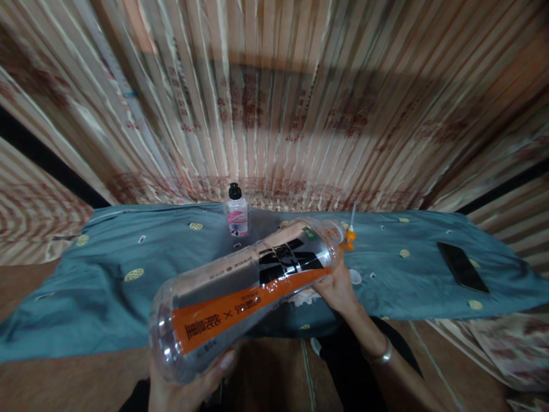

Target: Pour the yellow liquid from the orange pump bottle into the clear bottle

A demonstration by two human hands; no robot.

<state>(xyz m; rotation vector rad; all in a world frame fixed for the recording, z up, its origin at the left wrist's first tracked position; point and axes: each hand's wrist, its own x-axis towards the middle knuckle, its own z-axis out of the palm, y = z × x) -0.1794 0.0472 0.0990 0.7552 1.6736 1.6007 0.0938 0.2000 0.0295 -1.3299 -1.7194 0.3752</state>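
Observation:
A large clear plastic bottle with an orange and black label lies tilted across the middle, its base toward me at lower left and its orange-capped neck toward upper right. My left hand cups the base from below, fingers curled around it. My right hand grips the bottle near its neck. A thin white stick or tube rises from the orange cap. A bracelet sits on my right wrist.
A teal cloth with yellow round patterns covers a low surface. On it stand a small bottle with a black cap and pink label, and a black phone at right. Striped patterned panels rise behind.

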